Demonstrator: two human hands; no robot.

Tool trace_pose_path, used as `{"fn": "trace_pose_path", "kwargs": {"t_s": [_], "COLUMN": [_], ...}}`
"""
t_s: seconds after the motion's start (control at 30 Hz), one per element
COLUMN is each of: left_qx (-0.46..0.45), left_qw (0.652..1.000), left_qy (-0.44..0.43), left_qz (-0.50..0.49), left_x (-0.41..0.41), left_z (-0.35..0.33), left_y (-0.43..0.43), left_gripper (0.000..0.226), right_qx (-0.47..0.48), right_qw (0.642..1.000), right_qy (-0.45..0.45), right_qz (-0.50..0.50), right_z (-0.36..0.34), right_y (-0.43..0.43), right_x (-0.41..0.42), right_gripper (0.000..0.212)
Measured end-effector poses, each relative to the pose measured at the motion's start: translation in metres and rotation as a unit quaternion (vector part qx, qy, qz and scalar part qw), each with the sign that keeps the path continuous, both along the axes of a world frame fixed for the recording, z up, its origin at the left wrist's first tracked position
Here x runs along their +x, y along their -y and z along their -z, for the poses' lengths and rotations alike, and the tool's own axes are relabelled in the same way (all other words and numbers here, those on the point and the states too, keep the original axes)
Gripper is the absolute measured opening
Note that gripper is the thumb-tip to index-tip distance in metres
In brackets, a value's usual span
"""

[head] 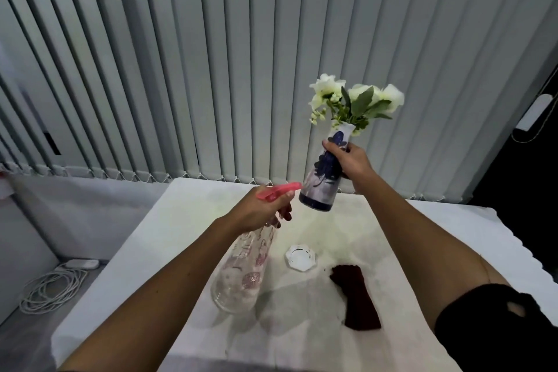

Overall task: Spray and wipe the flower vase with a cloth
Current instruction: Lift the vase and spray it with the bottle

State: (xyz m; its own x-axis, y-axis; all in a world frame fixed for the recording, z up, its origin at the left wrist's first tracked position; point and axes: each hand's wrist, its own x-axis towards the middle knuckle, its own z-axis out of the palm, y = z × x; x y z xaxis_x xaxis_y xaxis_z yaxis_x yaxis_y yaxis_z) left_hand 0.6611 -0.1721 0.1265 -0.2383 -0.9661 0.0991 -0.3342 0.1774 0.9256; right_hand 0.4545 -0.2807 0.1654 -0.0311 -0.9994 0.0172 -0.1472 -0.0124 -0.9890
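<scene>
Grey blinds [211, 69] behind; right hand [351, 161] grips the vase [324, 178] aloft, left hand [265, 205] squeezes the spray bottle [241, 269]. Best mist lightly, sparing flowers [356, 100].

Pale grey vertical blinds [211, 69] fill the wall behind the fingers [329, 145], their lower ends linked by a bead chain [120, 176]. Below the fingers stands a table [181, 214] draped in white. Far left of the fingers, down on the grey floor [21, 341], a coiled white cable [51, 287] lies beside a white adapter [83, 264]. Far right of them the room is dark.
</scene>
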Motion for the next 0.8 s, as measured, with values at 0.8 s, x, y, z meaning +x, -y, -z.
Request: {"fn": "trace_pose_path", "kwargs": {"t_s": [0.8], "left_qx": [0.022], "left_qw": [0.997], "left_qy": [-0.013], "left_qz": [-0.066], "left_x": [0.012], "left_z": [0.009], "left_y": [0.012], "left_gripper": [0.031], "right_qx": [-0.003], "right_qw": [0.991], "right_qy": [0.028], "right_qz": [-0.132], "right_z": [-0.023], "right_y": [-0.009], "right_x": [-0.024], "right_gripper": [0.024]}}
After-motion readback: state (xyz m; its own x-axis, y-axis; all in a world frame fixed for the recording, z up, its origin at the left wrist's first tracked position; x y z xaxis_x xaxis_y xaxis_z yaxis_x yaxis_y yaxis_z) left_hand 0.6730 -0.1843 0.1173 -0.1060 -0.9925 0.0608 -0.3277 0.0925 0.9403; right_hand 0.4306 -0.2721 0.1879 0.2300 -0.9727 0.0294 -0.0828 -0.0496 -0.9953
